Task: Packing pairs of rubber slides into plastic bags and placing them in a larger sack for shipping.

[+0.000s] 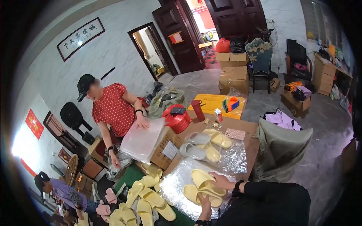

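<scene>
A pair of pale yellow slippers (201, 177) lies, one partly over the other, on shiny clear plastic wrap (175, 177) in front of me. My right hand (223, 181) grips the upper slipper by its right side. Lower down, my left hand (204, 206) has its fingers closed on the near edge of the lower slipper. Just beyond them are grey slippers (194, 151) and another yellow pair (218, 139). To the left, many loose yellow slippers (145, 211) are heaped on a green surface (126, 180).
Across the table a person in a red dotted top (113, 109) rests a hand on a stack of clear plastic sheets (141, 135) over a cardboard box (165, 150). A red bottle (197, 110), a red drum (176, 119) and a cloth-draped chair (281, 150) stand around the table.
</scene>
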Available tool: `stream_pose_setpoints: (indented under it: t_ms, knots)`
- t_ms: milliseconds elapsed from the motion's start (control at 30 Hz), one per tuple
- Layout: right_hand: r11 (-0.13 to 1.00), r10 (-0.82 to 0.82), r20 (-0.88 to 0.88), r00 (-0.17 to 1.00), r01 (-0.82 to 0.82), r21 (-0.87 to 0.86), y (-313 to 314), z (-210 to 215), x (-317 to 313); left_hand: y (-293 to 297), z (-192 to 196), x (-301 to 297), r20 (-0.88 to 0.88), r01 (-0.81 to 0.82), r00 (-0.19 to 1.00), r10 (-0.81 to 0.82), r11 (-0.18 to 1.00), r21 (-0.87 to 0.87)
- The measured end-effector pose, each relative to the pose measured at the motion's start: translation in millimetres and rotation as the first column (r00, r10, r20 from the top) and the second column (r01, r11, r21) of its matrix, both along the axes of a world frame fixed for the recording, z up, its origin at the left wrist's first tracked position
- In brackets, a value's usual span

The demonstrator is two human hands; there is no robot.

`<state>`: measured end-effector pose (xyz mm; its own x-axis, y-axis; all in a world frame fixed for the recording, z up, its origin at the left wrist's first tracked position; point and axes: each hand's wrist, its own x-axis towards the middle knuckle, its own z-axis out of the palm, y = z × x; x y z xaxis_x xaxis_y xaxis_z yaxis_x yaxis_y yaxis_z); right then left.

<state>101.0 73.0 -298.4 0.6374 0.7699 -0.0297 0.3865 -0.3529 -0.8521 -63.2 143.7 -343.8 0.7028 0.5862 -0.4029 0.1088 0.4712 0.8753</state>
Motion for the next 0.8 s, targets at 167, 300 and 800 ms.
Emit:
stream_pose_setpoints:
  t_ms: [167,300,800]
  knots:
    - [0.974,-0.053,0.093,0.994,0.031,0.225,15.9,-14.0,15.5,10.1,-1.3,2.4,0.081,0.146,0.982,-0.169,0.960,0.240]
    - [0.994,-0.067,0.444,0.894,0.099,-0.049,44.6,-5.9,13.8,12.4,-11.8,-20.7,-0.105,0.347,0.931,-0.351,0.936,-0.056]
    - [0.855,0.515,0.539,0.666,-0.447,-0.264,76.2,-64.1,-14.1,-48.4,-65.2,-44.4,-0.293,0.292,0.955,-0.041,-0.023,0.956]
